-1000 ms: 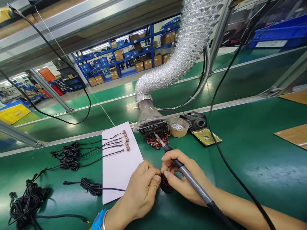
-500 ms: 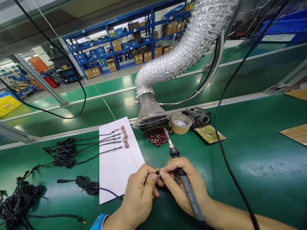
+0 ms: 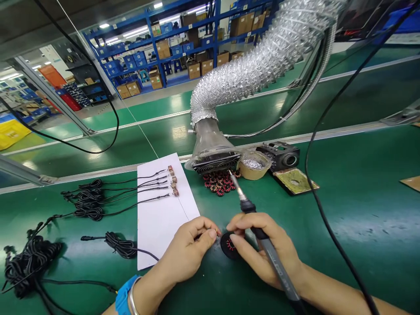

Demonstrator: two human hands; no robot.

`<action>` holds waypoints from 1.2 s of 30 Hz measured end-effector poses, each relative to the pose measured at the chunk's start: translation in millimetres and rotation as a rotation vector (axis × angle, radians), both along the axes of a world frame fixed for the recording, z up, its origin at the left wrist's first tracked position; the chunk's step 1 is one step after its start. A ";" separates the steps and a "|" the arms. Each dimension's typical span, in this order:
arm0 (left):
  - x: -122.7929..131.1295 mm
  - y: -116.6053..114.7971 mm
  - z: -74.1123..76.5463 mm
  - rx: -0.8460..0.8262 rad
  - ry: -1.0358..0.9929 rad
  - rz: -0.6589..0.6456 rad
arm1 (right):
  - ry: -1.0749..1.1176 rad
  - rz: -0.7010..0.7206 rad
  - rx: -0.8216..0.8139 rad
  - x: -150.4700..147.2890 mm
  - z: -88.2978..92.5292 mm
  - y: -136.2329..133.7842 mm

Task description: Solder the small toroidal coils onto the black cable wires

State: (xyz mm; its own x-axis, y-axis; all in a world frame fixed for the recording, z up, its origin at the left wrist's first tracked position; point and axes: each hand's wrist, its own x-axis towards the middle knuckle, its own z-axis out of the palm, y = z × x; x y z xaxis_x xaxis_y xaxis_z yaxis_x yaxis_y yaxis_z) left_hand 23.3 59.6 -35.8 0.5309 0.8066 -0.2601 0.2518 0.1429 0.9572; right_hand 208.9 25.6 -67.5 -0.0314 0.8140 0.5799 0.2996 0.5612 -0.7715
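My right hand (image 3: 265, 245) is wrapped round a grey soldering iron (image 3: 275, 262), whose tip points up toward a pile of red and black wound rings (image 3: 219, 183). Beneath its fingertips is a black disc with a red-wound ring (image 3: 229, 245). My left hand (image 3: 193, 247) is closed in a pinch beside the disc; what lies between its fingertips is too small to make out. A black cable (image 3: 147, 253) runs from a coiled bundle (image 3: 120, 245) toward my left hand, its end hidden.
Coiled cables (image 3: 88, 199) lead to small wound parts on white paper (image 3: 160, 245). More cables lie at the lower left. A fume extractor hood (image 3: 211, 151) overhangs the rings, beside a solder-scrap pot (image 3: 254, 164) and an iron stand (image 3: 285, 157). A loose black cord hangs at the right.
My hands have moved apart. The black disc with the red-wound ring now shows under my right fingertips. The view has shifted slightly.
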 end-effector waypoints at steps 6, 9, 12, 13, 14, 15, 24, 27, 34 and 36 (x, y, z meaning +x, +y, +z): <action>-0.3 1.1 -1.9 -0.125 0.051 -0.141 | -0.119 0.235 0.079 7.1 7.9 12.9; -2.1 -1.1 -3.7 -0.143 0.095 -0.162 | -0.183 0.251 0.101 7.3 10.1 15.2; -3.6 -2.4 -4.9 -0.147 0.105 -0.158 | -0.229 0.253 0.112 7.0 5.5 10.7; -3.7 -2.7 -5.1 -0.149 0.104 -0.153 | -0.249 0.245 0.115 6.7 2.3 7.8; -3.7 -2.9 -5.2 -0.153 0.102 -0.149 | -0.273 0.233 0.116 6.2 -1.4 4.7; -3.5 -3.1 -5.3 -0.158 0.101 -0.147 | -0.300 0.216 0.115 5.7 -5.2 1.6; -1.8 -3.3 -6.9 -0.002 0.273 -0.148 | -0.308 0.185 0.147 1.0 7.4 1.0; 0.7 -5.0 -3.1 0.140 0.332 -0.162 | -0.247 0.228 0.152 -8.2 16.0 2.0; 3.4 -4.2 8.9 0.223 0.367 -0.194 | -0.283 0.223 0.094 -1.2 8.9 6.6; 0.6 -1.7 8.9 0.187 0.365 -0.206 | -0.242 0.222 0.038 6.4 9.5 9.6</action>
State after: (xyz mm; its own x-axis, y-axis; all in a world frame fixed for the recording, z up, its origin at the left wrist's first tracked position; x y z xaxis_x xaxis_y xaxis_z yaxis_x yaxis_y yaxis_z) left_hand 23.9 57.9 -27.0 0.5859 0.7444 -0.3203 0.5827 -0.1123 0.8049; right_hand 215.2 35.2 -58.0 -0.3462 0.7498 0.5639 0.3393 0.6604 -0.6699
